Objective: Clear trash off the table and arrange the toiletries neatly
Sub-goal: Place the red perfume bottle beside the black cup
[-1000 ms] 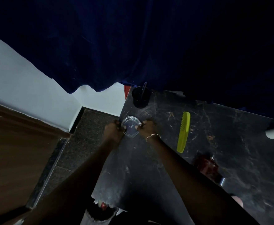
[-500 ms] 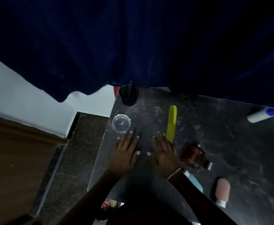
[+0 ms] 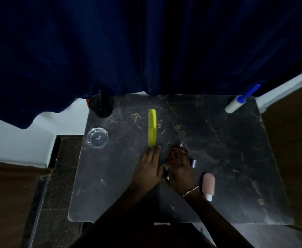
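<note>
A yellow comb (image 3: pixel 152 128) lies lengthwise on the dark marble table (image 3: pixel 227 158). My left hand (image 3: pixel 149 167) is flat on the table, fingers apart, with its fingertips touching the comb's near end. My right hand (image 3: pixel 180 170) lies over a dark red glass bottle (image 3: pixel 170 156) that rests on its side; the fingers curl on it and hide most of it. The bottle's silver cap (image 3: pixel 193 163) shows to the right of the hand. A pink tube (image 3: pixel 208 184) with a white cap lies just right of my right wrist.
A clear glass ashtray (image 3: pixel 97 137) sits near the table's left edge, and a black cup (image 3: pixel 102 106) with a stick in it stands at the far left corner. A white roller with a blue handle (image 3: pixel 239 102) lies at the far right corner. A dark blue curtain hangs behind.
Both hands let go of the glass ashtray and drew back to the right. The left hand now touches the comb's end and the right hand has moved onto the red bottle.
</note>
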Motion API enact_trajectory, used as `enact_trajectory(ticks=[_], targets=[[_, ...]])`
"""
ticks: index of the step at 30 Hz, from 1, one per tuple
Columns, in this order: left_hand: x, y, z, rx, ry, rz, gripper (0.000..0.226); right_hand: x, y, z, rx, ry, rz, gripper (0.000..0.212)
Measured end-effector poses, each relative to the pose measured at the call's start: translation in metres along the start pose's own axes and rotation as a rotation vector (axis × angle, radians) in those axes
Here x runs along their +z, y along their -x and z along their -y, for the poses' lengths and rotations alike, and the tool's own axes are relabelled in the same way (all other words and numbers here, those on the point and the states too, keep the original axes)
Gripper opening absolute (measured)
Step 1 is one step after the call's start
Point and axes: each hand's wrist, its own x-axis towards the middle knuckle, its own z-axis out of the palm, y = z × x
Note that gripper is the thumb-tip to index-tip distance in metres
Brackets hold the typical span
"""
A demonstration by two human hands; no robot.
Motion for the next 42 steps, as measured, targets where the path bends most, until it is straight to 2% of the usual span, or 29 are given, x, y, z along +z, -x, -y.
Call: enact_trajectory(ticks=[3, 6, 9, 16, 22, 29, 32, 36, 39, 42], targets=[[0.01, -0.014, -0.033, -0.094, 0.121, 0.075, 0.08, -0.016, 0.007, -0.025, -0.017, -0.039, -0.028, 0.06], [0.02, -0.026, -0.058, -0.161, 0.17, 0.154, 0.097, -0.035, 0.015, -0.045, -0.036, -0.033, -0.035, 0.057], [0.031, -0.036, -0.077, -0.256, 0.184, 0.199, 0.104, -0.041, 0.024, -0.065, 0.149, -0.247, -0.051, 0.067], [0.049, -0.059, -0.101, -0.352, 0.044, 0.18, 0.102, -0.051, 0.039, -0.107, 0.227, -0.233, -0.019, 0.061], [0.056, -0.072, -0.115, -0.501, 0.183, 0.176, 0.122, -0.056, 0.044, -0.132, 0.231, -0.245, -0.035, 0.054], [0.044, -0.068, -0.099, -0.589, 0.419, 0.062, 0.097, -0.068, 0.03, -0.141, 0.177, -0.236, -0.032, 0.046], [0.034, -0.06, -0.091, -0.613, 0.483, 0.023, 0.094, -0.067, 0.013, -0.134, 0.165, -0.259, 0.006, 0.041], [0.025, -0.044, -0.08, -0.645, 0.488, -0.024, 0.082, -0.057, -0.023, -0.106, 0.206, -0.341, 0.164, 0.036], [0.019, -0.029, -0.073, -0.676, 0.511, -0.025, 0.085, -0.047, -0.044, -0.078, 0.245, -0.36, 0.289, 0.041], [0.013, -0.015, -0.066, -0.671, 0.548, -0.029, 0.085, -0.037, -0.054, -0.059, 0.251, -0.29, 0.32, 0.042]])
